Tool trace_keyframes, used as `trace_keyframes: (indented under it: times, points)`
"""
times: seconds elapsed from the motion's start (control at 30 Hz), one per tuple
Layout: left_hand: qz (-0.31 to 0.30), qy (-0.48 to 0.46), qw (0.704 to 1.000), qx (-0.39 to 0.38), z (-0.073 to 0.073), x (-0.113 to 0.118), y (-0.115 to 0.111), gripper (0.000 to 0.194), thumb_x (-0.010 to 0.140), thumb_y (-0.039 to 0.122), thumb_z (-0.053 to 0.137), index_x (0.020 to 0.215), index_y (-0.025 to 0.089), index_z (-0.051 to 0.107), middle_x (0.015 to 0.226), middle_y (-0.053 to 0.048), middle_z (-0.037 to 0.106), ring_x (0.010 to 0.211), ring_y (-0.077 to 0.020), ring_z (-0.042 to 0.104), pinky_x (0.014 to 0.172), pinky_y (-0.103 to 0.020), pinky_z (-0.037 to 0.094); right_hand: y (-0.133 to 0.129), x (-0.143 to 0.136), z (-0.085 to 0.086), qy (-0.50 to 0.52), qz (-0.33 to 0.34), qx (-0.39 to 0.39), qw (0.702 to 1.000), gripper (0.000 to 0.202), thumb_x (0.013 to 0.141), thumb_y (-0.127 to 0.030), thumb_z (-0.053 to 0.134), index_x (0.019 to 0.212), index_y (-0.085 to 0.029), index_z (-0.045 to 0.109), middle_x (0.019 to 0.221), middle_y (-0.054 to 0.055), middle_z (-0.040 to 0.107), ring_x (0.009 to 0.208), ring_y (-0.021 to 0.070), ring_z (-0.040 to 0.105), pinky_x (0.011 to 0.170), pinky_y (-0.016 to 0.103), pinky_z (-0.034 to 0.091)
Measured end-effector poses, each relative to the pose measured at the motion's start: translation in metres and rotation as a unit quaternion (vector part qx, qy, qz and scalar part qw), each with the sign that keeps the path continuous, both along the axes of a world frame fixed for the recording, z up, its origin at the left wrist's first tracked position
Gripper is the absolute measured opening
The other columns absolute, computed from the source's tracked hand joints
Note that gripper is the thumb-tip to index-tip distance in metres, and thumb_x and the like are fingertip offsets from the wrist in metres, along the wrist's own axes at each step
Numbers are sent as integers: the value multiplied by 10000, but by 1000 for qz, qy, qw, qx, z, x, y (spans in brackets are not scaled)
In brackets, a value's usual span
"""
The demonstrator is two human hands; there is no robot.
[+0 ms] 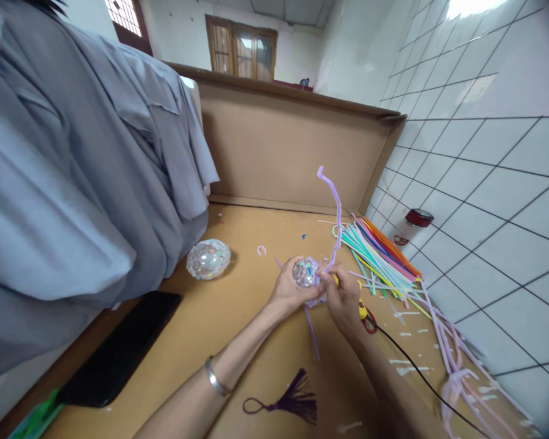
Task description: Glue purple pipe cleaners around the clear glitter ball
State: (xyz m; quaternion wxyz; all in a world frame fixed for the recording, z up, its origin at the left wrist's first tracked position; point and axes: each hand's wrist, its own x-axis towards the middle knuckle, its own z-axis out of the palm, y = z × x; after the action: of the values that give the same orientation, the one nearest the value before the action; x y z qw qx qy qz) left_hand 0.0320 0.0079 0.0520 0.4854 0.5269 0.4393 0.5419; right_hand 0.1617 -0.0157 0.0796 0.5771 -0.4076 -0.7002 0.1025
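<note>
My left hand is wrapped round a small clear ball-like piece with coloured specks. A lilac pipe cleaner stands up from my right hand, its lower end pinched in the fingers against the clear piece. More purple strands stick out below and to the left of the piece. Partly hidden behind my right hand lies a yellow tool with a black cord, which looks like a glue gun. To the left rests a clear speckled dome. A dark purple tassel lies between my forearms.
Many coloured pipe cleaners are heaped at the right, with a lilac bundle nearer me. A red-lidded jar stands by the tiled wall. A black phone lies left. Grey cloth hangs beside the table; a cardboard panel closes the back.
</note>
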Motion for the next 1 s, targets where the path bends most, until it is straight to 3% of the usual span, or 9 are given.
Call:
trace_keyframes:
  times: [0.3, 0.53, 0.73, 1.0]
  points:
    - [-7, 20, 1000, 12, 2, 5, -5, 728, 509, 180, 857, 1165, 214, 543, 1048, -46, 671, 1065, -250, 639, 976, -395, 502, -3, -6, 1, 33, -37, -12, 999, 130, 897, -251, 502, 773, -238, 540, 693, -17, 578, 659, 156, 542, 610, 284, 411]
    - [-18, 63, 995, 71, 1, 11, -12, 814, 434, 163, 867, 1170, 220, 526, 1178, -73, 605, 1105, -267, 610, 1001, -411, 486, 2, -10, 11, 193, -79, -51, 977, 176, 878, -336, 538, 756, -233, 463, 615, -57, 508, 522, 120, 471, 506, 248, 367]
    - [-48, 108, 981, 155, 9, 3, -17, 785, 479, 178, 850, 1194, 239, 531, 1195, -71, 590, 1128, -277, 585, 1010, -408, 473, 0, -6, 25, 213, -14, -76, 974, 194, 860, -356, 572, 746, -225, 484, 621, -45, 549, 550, 114, 497, 540, 240, 396]
    - [-75, 88, 982, 146, 6, 0, -15, 818, 497, 213, 838, 1231, 227, 477, 1262, -98, 563, 1170, -288, 576, 1027, -422, 459, 0, -4, 25, 261, 30, -99, 960, 210, 841, -362, 601, 743, -228, 473, 617, -52, 537, 559, 107, 495, 571, 238, 413]
